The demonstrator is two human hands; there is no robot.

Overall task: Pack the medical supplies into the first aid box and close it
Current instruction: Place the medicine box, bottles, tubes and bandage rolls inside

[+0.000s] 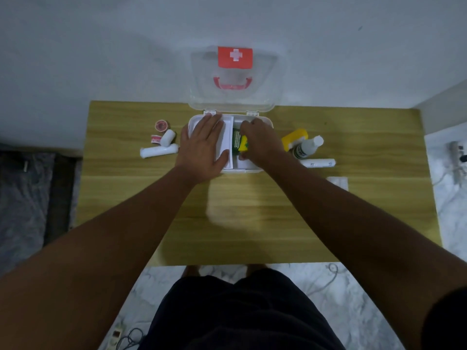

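The white first aid box stands open at the table's far middle, its clear lid with a red cross label upright. My left hand lies flat, fingers apart, on the white tray in the box's left half. My right hand holds a green and yellow packet down in the right compartment. Left of the box lie two white bandage rolls and two red tape rolls. Right of it lie a yellow container, a white bottle and another bandage roll.
A flat white packet lies at the right of the wooden table. A wall stands close behind the box. A power strip and cables lie on the floor at the right, and more cables on the floor near my legs.
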